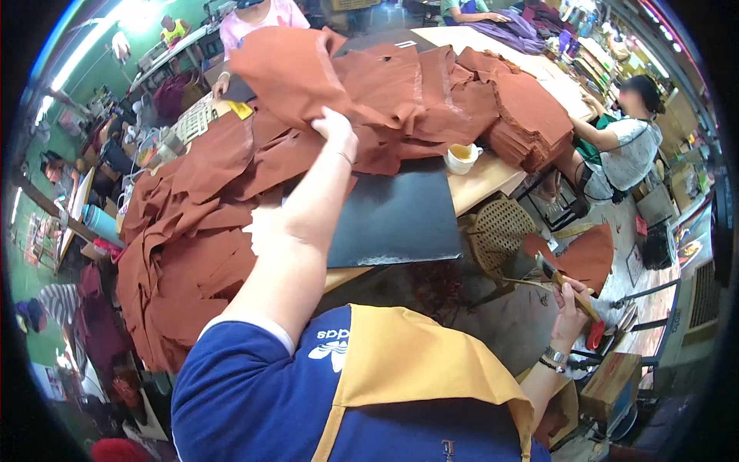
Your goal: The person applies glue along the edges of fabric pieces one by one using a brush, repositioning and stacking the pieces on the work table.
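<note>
My left hand point(336, 132) is stretched out over the table, its fingers closed on the near edge of a raised rust-brown fabric piece point(289, 73). Below that arm lies a dark flat board point(392, 219). Low at the right, my right hand point(571, 302) is wrapped around a brush point(556, 276) with a wooden handle; its tip is small and blurred. Just behind the brush shows another rust-brown cloth point(589, 258). A white cup point(462, 160) with yellowish contents stands by the board's far right corner.
Heaped rust-brown fabric point(192, 223) covers the table's left side, and a stack of cut pieces point(535, 115) sits at the right. A woven stool point(496, 235) stands by the table edge point(485, 187). A person in pink point(265, 15) is opposite; another person point(635, 138) sits right.
</note>
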Demonstrator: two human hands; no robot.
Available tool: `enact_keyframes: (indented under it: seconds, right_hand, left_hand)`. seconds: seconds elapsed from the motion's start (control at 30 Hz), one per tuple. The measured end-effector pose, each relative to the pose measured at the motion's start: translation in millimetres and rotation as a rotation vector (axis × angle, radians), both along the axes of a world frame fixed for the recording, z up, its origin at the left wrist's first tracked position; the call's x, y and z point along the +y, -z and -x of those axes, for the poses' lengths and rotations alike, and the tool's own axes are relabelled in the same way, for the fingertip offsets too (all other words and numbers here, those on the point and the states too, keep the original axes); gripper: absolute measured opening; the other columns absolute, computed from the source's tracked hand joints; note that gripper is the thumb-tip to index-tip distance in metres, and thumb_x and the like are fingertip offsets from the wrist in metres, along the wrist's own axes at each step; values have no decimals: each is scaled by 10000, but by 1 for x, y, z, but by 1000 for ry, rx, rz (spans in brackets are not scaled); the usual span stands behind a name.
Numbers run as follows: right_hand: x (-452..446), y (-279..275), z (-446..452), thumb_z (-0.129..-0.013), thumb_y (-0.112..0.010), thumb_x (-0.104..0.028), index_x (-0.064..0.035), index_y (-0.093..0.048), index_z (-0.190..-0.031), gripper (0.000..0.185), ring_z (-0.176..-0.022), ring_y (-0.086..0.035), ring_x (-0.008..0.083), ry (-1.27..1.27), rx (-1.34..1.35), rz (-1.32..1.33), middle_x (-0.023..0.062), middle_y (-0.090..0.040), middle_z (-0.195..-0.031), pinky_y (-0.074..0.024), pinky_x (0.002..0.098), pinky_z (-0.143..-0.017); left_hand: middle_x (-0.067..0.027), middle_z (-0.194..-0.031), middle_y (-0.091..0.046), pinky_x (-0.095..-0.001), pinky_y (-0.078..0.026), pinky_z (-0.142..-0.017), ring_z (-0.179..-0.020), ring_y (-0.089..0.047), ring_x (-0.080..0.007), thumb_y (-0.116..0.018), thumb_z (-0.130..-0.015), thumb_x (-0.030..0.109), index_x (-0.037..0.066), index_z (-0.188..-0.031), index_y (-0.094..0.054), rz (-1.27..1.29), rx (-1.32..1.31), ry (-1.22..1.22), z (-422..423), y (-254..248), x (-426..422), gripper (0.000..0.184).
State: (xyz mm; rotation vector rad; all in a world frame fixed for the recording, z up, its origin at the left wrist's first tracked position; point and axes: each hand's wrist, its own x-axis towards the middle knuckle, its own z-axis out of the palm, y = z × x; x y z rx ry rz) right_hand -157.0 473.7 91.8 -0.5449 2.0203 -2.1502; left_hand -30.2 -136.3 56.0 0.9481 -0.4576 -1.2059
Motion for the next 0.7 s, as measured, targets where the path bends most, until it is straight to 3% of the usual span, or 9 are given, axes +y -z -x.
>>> enact_keyframes:
  seconds: [0.13, 0.2, 0.27, 0.4, 0.47, 0.57, 0.6, 0.67, 0.7]
  right_hand:
    - [-31, 2, 3, -939, -665, -53, -14, -637, -1041, 112, -995, -655, 168, -69, 24, -54, 79, -656, -1106, -586, 293, -862]
    - [-47, 5, 5, -944, -662, -56, -9, -638, -1054, 122, -996, -653, 168, -126, 0, -52, 82, -655, -1112, -582, 292, -866]
    - [-60, 6, 7, -950, -657, -64, -4, -641, -1066, 132, -1000, -654, 172, -160, 23, -85, 89, -654, -1126, -581, 295, -872]
    - [-99, 5, 11, -976, -657, -129, -1, -661, -1095, 174, -1041, -660, 200, -189, -9, -27, 105, -667, -1138, -579, 311, -870]
    - [-118, 5, 16, -1000, -640, -178, -14, -661, -1161, 231, -1039, -653, 180, -204, -1, -93, 102, -673, -1123, -580, 301, -827]
    - [-143, 16, 28, -1022, -610, -220, -36, -656, -1223, 276, -913, -659, 144, -182, 334, -309, 86, -695, -1018, -576, 289, -756]
    - [-153, 9, 23, -1028, -599, -233, -38, -654, -1227, 284, -866, -652, 137, -231, 318, -347, 81, -698, -977, -572, 287, -735]
    - [-172, -13, 9, -1045, -564, -259, -44, -639, -1237, 298, -784, -640, 130, -321, 317, -359, 76, -700, -901, -564, 281, -709]
    - [-181, -20, 2, -1057, -540, -273, -47, -625, -1242, 304, -749, -635, 129, -369, 331, -331, 76, -699, -866, -561, 278, -704]
  left_hand:
    - [-217, -1276, -563, -477, -488, -954, -1155, -572, -325, -511, -1033, 292, -27, -1228, -454, -181, -181, 231, -11, 69, 38, 378]
    - [-182, -1412, -481, -590, -470, -980, -1153, -574, -370, -482, -1049, 350, 37, -1378, -386, -261, -29, 412, -28, 63, 73, 464]
    - [-175, -1440, -461, -594, -421, -1010, -1173, -564, -378, -464, -1046, 429, 70, -1454, -324, -238, -44, 782, -65, 46, 108, 561]
    - [-109, -1497, -453, -507, -379, -1066, -1281, -512, -310, -531, -1021, 451, 130, -1511, -307, -100, -422, 999, -133, 30, 172, 627]
    - [-105, -1432, -531, -419, -420, -1052, -1261, -540, -259, -611, -991, 361, 134, -1422, -464, 367, -656, 960, -175, 70, 180, 509]
    - [-133, -1256, -640, -365, -469, -1007, -1182, -601, -256, -671, -954, 291, 87, -1278, -595, 436, -1038, 897, -266, 15, 200, 391]
    - [-164, -1138, -685, -412, -500, -974, -1117, -644, -296, -678, -943, 309, 59, -1165, -653, 613, -1152, 607, -291, 27, 196, 335]
    - [-155, -1138, -695, -437, -486, -988, -1093, -649, -326, -707, -869, 284, 94, -1125, -675, 618, -1671, 174, -357, 11, 186, 321]
    - [-135, -1158, -695, -453, -436, -1054, -1119, -637, -304, -697, -854, 296, 112, -1111, -687, 489, -1770, 3, -384, -1, 188, 317]
